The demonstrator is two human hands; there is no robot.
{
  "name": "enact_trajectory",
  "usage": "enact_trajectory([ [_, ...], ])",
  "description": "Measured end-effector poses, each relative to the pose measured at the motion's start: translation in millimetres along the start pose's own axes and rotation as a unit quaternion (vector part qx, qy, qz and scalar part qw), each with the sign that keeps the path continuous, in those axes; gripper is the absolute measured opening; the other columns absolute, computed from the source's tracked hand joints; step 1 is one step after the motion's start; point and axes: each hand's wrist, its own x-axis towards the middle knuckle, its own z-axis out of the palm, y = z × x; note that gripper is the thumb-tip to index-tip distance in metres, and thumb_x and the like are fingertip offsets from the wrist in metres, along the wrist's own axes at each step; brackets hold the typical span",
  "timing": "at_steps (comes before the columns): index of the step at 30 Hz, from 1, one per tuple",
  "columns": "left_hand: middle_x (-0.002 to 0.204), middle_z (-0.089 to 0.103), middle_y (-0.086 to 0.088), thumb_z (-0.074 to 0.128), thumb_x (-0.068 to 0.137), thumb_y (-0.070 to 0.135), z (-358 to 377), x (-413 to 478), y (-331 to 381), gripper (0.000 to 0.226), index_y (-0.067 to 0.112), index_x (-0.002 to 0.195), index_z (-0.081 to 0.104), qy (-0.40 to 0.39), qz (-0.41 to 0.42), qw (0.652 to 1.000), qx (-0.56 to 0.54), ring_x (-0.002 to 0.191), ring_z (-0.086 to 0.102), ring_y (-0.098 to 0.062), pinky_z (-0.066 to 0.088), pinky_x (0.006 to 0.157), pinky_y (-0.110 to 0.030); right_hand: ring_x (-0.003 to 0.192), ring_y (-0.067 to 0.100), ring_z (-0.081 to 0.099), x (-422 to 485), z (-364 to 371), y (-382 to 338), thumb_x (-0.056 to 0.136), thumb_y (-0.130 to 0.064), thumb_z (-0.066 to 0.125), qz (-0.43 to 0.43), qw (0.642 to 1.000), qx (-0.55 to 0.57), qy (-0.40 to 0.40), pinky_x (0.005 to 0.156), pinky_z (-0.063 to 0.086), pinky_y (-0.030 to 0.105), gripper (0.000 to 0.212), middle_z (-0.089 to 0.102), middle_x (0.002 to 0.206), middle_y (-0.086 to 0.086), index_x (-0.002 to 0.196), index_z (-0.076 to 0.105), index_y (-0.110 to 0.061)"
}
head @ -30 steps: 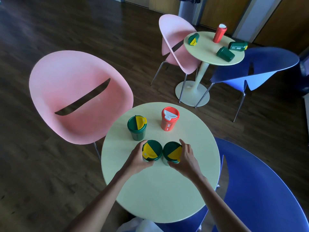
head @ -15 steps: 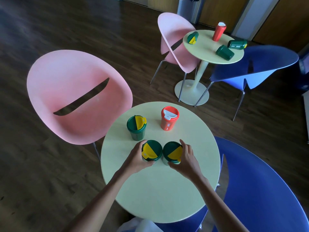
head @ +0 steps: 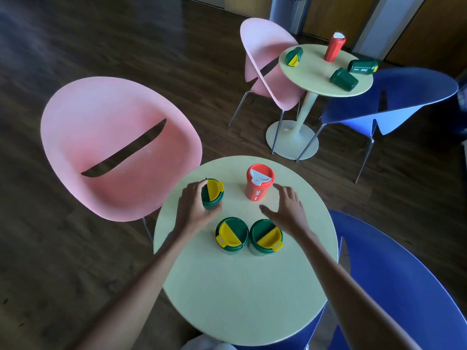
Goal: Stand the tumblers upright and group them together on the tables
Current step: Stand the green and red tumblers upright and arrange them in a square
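While wrapped round an upright green tumbler (head: 212,195) just left of the red tumbler (head: 259,184), grips it with the left hand (head: 193,210), fingers curled on its far side, thumb on its near side. Holds the right hand (head: 288,210) just right of the red tumbler, fingers spread and fairly straight, nothing in it; cannot tell whether a fingertip touches the red wall. Finds the red tumbler itself upright, lid up, toward the far side of the near table (head: 240,299).

Nearer than the red tumbler, upright and side by side, touching or nearly so: left near tumbler (head: 232,236) and right near tumbler (head: 265,237), both green with yellow flip lids.

Well beyond the red tumbler and to its right, on the far table (head: 313,77): far red tumbler (head: 334,48) upright, plus first toppled tumbler (head: 294,56), second toppled tumbler (head: 362,66) and third toppled tumbler (head: 343,79), all green, lying on their sides, apart from one another.

Left of the red tumbler, a pink chair (head: 113,147); nearer and to its right, a blue chair (head: 404,286).
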Motion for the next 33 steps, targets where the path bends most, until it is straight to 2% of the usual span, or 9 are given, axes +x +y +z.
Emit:
enact_trajectory([
  [4,0.155,0.02,-0.008,0.071,0.064,0.045,-7,45,-12,0.095,0.029,0.146,0.025,-0.237,0.013,0.962,0.135,0.141,0.019,-0.027,0.031,0.108,-0.048,0.131,0.029,0.034,63,-14,-8,0.076,-0.032,0.07,-0.032,0.993,-0.086,-0.075,0.1,0.038,0.043,0.081,0.036,0.143,0.01,0.144,0.028,-0.022],
  [7,0.157,0.013,-0.001,0.074,0.07,0.03,-4,61,-20,0.093,0.036,0.146,0.022,-0.318,0.057,0.932,0.162,0.143,0.016,-0.024,0.032,0.109,-0.048,0.138,0.031,0.025,97,-17,-11,0.074,-0.022,0.072,-0.058,0.971,-0.169,-0.159,0.102,0.036,0.045,0.092,0.02,0.154,0.01,0.148,0.017,-0.026],
  [11,0.153,0.025,0.002,0.075,0.069,0.023,-2,64,-29,0.088,0.038,0.143,0.03,-0.305,0.061,0.944,0.114,0.139,0.024,-0.021,0.036,0.108,-0.041,0.143,0.03,0.017,118,-12,-10,0.073,-0.013,0.073,-0.063,0.942,-0.203,-0.261,0.104,0.033,0.048,0.106,0.001,0.161,0.001,0.15,0.005,-0.034],
  [15,0.149,0.03,0.004,0.076,0.066,0.029,-1,59,-33,0.088,0.04,0.141,0.031,-0.277,0.072,0.952,0.107,0.135,0.03,-0.02,0.041,0.103,-0.037,0.131,0.03,0.03,122,-6,-7,0.074,-0.009,0.069,-0.089,0.951,-0.193,-0.226,0.089,0.045,0.04,0.095,0.023,0.154,0.001,0.148,0.016,-0.035],
  [18,0.145,0.034,0.005,0.075,0.066,0.039,1,56,-30,0.088,0.042,0.141,0.03,-0.251,0.065,0.958,0.121,0.128,0.035,-0.022,0.045,0.097,-0.036,0.123,0.029,0.038,122,-6,-6,0.07,-0.022,0.073,-0.088,0.958,-0.189,-0.198,0.087,0.044,0.039,0.089,0.035,0.14,0.005,0.144,0.024,-0.033],
  [23,0.131,0.038,-0.005,0.065,0.067,0.068,10,50,-18,0.093,0.035,0.145,0.026,-0.175,-0.021,0.97,0.165,0.117,0.041,-0.029,0.05,0.077,-0.037,0.116,0.032,0.048,115,1,-9,0.06,-0.07,0.068,0.001,0.971,-0.204,-0.126,0.093,0.039,0.042,0.097,0.047,0.126,0.012,0.133,0.035,-0.015],
  [26,0.133,0.034,-0.011,0.061,0.064,0.075,10,52,-11,0.105,0.027,0.147,0.02,-0.186,-0.034,0.958,0.213,0.12,0.043,-0.03,0.049,0.08,-0.039,0.128,0.031,0.038,112,0,-4,0.059,-0.061,0.075,-0.044,0.972,-0.175,-0.152,0.1,0.035,0.044,0.111,0.036,0.143,0.011,0.145,0.021,-0.018],
  [29,0.149,0.024,-0.011,0.067,0.062,0.065,6,52,-13,0.111,0.026,0.149,0.01,-0.209,0.006,0.952,0.223,0.13,0.036,-0.031,0.045,0.093,-0.042,0.133,0.027,0.033,109,-4,0,0.064,-0.041,0.078,-0.109,0.959,-0.18,-0.192,0.101,0.035,0.042,0.11,0.024,0.154,0.004,0.15,0.011,-0.025],
  [33,0.157,0.014,0.002,0.071,0.069,0.041,1,52,-16,0.095,0.038,0.147,0.017,-0.277,0.084,0.945,0.15,0.137,0.028,-0.023,0.045,0.096,-0.038,0.123,0.028,0.045,105,-4,2,0.063,-0.059,0.074,-0.06,0.964,-0.219,-0.142,0.098,0.037,0.041,0.104,0.043,0.139,0.009,0.145,0.023,-0.018],
])
